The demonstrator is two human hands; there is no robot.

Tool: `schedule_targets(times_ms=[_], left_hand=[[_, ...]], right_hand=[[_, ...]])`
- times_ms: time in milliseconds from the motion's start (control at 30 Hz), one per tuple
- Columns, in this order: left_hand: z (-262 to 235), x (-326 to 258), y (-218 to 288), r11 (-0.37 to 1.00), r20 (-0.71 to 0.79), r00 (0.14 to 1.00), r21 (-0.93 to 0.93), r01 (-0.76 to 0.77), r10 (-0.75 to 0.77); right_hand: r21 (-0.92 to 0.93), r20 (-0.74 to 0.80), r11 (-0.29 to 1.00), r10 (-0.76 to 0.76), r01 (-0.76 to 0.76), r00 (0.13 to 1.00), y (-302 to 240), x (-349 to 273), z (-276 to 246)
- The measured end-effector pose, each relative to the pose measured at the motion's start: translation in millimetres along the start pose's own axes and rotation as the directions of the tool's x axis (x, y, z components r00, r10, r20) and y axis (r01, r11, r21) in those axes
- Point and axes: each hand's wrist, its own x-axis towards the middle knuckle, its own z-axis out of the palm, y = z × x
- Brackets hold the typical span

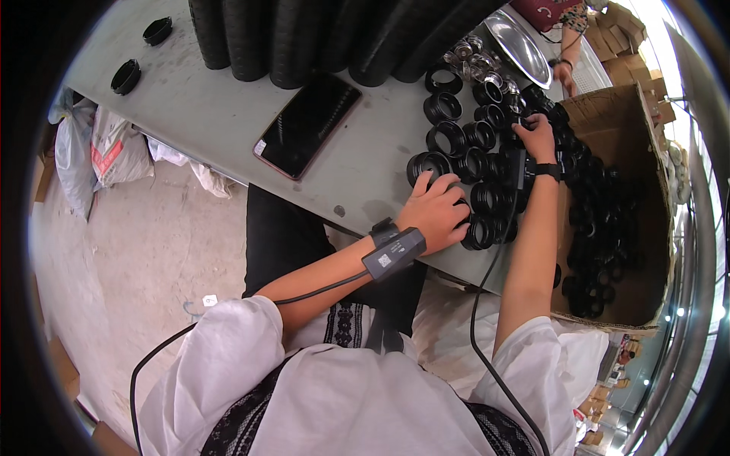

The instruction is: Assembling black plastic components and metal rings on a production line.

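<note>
Black plastic rings [446, 140], short and hollow, stand in rows on the grey table. My left hand [437, 211] is at the near end of these rows, its fingers curled round a black ring that they mostly cover. The thumb side touches another ring [428, 166]. Farther off and to the right, my right hand [538, 138] reaches over the rows, thumb and forefinger closed on a small black ring whose shape is mostly hidden. Beside it lie shiny metal-and-clear parts [477, 64]. Both wrists wear black straps, with cables running down the arms.
An open cardboard box [658, 182] full of black rings stands on the right. A dark phone [306, 125] lies mid-table before upright black tubes [293, 42]. At the back are a metal bowl [520, 47] and another person's hand [564, 76]. Two black rings [126, 77] sit far left.
</note>
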Motion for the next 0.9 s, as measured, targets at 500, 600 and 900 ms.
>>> schedule_targets(times_ms=[500,600,900], left_hand=[[-1.7,0.2,0.4,1.000,0.003,1.000,0.010,0.004,-0.004],[-0.6,0.0,0.0,1.000,-0.005,1.000,0.011,-0.006,0.006],[0.1,-2.7,-1.9,0.999,-0.036,0.999,0.013,-0.031,0.031]], right_hand=[[0.000,0.018,0.990,-0.143,0.143,0.989,-24.4,-26.5,-5.7],[0.183,0.011,0.978,-0.104,0.100,0.995,-17.4,-19.1,3.1],[0.403,0.146,0.899,0.119,-0.169,0.982,-26.1,-15.0,-2.1]])
